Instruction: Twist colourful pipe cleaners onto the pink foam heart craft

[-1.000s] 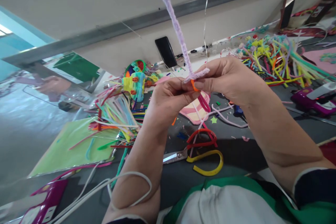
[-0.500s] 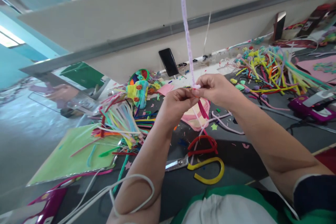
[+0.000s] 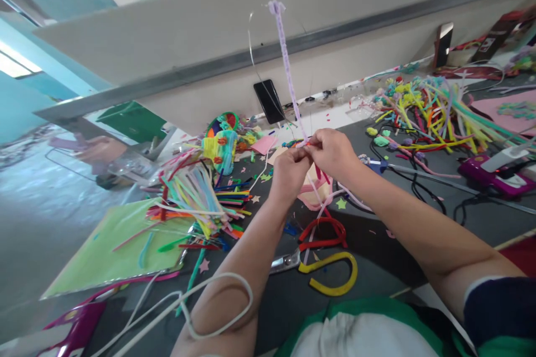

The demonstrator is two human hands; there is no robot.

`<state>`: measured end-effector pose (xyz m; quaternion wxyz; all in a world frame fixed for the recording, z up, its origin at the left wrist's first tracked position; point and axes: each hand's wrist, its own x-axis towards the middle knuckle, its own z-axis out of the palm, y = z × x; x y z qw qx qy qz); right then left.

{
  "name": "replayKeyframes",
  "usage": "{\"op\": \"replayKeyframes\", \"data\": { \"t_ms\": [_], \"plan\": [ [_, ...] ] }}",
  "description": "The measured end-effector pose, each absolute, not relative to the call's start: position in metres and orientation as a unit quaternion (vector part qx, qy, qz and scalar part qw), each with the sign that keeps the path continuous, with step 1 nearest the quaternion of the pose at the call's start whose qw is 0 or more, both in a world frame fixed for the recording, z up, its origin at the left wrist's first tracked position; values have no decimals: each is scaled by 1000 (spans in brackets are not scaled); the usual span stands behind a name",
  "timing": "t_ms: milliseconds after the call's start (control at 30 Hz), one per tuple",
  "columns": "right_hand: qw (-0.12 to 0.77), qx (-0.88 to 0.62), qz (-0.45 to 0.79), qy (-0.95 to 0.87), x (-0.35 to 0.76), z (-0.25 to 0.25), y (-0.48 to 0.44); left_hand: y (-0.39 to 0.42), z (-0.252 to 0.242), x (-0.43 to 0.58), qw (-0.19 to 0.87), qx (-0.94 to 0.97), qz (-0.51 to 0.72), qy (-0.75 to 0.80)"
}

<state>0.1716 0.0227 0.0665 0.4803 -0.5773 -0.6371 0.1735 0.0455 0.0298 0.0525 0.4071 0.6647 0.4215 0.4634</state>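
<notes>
L hand (image 3: 290, 172), R hand (image 3: 335, 153) — pinching lilac stem (image 3: 287, 71), btm end

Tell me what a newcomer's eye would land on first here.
Probably the fuzzy lilac stem, standing tall in the middle of the view, its lower end at the pinched fingers of the left hand and right hand. Next come the scissors with one red and one yellow handle, on the dark tabletop nearer the body, and the colourful heap of fuzzy sticks at far right.
</notes>
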Motion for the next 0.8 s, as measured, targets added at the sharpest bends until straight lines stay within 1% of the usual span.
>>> {"op": "replayKeyframes", "data": {
  "t_ms": [133,200,267,367,467,633,800],
  "plan": [
    [559,-428,472,-531,177,76,22,29,61,41,505,603,501,361],
    [563,-365,564,-482,179,80,20,29,64,40,538,579,506,344],
    [550,-337,611,-458,181,82,18,29,65,39,572,562,497,332],
    [531,-322,637,-456,185,80,20,29,65,39,607,558,468,319],
    [514,-317,634,-483,190,78,24,29,64,40,616,575,442,308],
    [513,-349,607,-497,194,75,30,29,62,42,616,588,417,318],
    [517,-398,553,-518,189,73,31,29,59,43,587,599,421,345]
  ]
}}
